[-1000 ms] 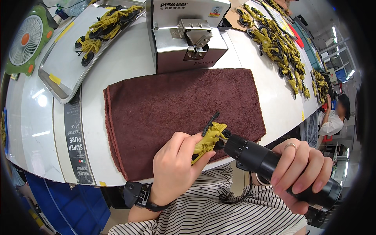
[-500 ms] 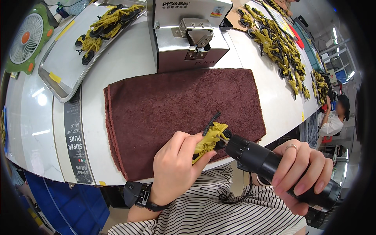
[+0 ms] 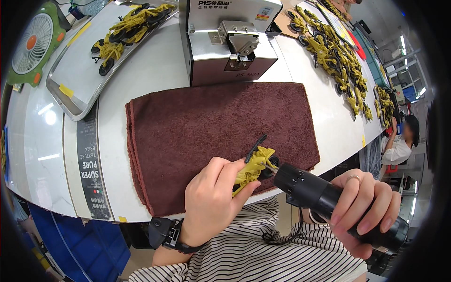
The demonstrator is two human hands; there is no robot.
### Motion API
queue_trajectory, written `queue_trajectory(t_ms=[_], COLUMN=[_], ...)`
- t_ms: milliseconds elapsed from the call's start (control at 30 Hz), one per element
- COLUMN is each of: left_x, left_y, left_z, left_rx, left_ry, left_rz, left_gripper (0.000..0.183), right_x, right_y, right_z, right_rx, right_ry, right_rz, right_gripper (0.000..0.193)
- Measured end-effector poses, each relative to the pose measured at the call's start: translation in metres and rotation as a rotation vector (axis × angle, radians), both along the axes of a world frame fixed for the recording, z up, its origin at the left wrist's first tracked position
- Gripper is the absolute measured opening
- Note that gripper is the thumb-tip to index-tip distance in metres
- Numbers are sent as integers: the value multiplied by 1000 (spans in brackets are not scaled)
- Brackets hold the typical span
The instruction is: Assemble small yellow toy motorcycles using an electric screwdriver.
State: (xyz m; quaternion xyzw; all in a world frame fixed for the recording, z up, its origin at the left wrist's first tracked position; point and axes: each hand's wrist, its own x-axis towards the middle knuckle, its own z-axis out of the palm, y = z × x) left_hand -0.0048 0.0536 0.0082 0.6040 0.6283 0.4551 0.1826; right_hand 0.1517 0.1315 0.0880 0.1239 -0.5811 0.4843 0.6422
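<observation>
"Pinching the bike (image 3: 253, 168) above the towel (image 3: 206, 115), our left hand (image 3: 212, 195) was closed; our right hand (image 3: 364, 209) wrapped round the driver (image 3: 307, 185)."

"Could we have slipped?"

"Perhaps: a tilted bit (image 3: 270, 166) might have scratched the bike or jabbed our left hand."

"Any writing?"

"We saw print on the machine (image 3: 203, 51), its sticker (image 3: 264, 13) and the desk (image 3: 112, 141)'s dark strip (image 3: 89, 162)."

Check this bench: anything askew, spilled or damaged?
Nothing stands out. The left hand holds a yellow toy motorbike with black wheels over the folded dark-brown cloth towel; the right hand grips a black cylindrical power screwdriver, its bit pointed at the toy. No spill shows. Fine damage can't be judged.
</observation>
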Motion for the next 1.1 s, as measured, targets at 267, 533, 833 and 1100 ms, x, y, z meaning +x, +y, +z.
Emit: queue_trajectory(t_ms=[267,533,833,1100], left_x=[0,0,1,11], left_y=[0,-1,0,-5], left_z=[-1,-1,12,18], left_rx=[8,-6,37,142], left_ry=[-2,-4,213,71], left_rz=[-3,1,269,39], left_gripper=[41,40,52,27], right_x=[1,1,10,16], right_y=[0,-1,-10,-17], right_z=[0,-1,11,19], right_rx=[-7,-15,-57,-204], right_ry=[1,8,92,240], right_rz=[-7,-13,-31,13], right_gripper=[35,35,34,31])
